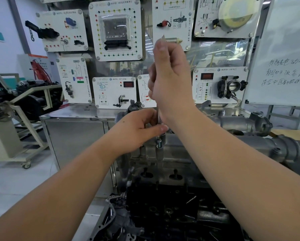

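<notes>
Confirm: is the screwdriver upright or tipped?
Upright: the screwdriver runs near-vertical from the gripping right hand down to the pinching left hand.

Right hand (pixel 170 80) high at centre, straight above left hand (pixel 138 129); screwdriver (pixel 157 113) upright between them, top end in the right hand, shaft in the left, lower end at a bolt (pixel 159 142) on top of the cylinder head (pixel 171 164). Engine block (pixel 163 214) in front of the head, nearest the camera. Cast housing (pixel 246 124) to the right, behind the right forearm. Cabinet (pixel 72 136) behind and left of the head; panel board (pixel 116 30) stands on it, behind both hands. Whiteboard (pixel 284 58) far right beside the board. Engine stand (pixel 15 119) far left on the floor, apart from the cabinet
</notes>
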### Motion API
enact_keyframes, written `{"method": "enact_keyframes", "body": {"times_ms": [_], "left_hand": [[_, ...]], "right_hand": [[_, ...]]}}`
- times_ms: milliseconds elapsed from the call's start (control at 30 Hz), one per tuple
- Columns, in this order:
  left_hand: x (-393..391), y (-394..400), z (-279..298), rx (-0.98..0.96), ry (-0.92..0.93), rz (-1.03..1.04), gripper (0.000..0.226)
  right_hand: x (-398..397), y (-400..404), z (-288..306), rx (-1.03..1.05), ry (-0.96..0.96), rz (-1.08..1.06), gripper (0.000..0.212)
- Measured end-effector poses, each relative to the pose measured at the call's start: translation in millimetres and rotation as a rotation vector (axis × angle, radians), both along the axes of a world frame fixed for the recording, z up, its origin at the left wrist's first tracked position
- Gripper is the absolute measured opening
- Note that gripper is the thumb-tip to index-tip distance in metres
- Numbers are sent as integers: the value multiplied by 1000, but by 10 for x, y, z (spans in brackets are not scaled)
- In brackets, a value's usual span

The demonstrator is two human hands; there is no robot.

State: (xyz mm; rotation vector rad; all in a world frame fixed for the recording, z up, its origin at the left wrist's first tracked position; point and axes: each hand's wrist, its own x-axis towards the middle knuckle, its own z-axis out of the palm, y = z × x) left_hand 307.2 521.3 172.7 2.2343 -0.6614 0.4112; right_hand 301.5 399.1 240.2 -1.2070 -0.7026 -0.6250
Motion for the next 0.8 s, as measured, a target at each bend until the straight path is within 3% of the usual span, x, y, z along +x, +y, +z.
{"method": "enact_keyframes", "body": {"times_ms": [167,267,500,667,800], "left_hand": [[1,31,-10,-40,94,-80,15],[17,32,-11,-24,51,-58,11],[38,13,-20,-19,-9,-8,20],[-6,17,-9,-23,55,-79,18],[24,25,-15,-23,22,-57,16]], "right_hand": [[-9,-34,38,22,114,120,38],[-1,-27,38,54,189,216,44],[3,12,-38,-9,-4,79,18],[1,-40,-10,44,109,151,40],[24,-59,-5,34,137,209,41]]}}
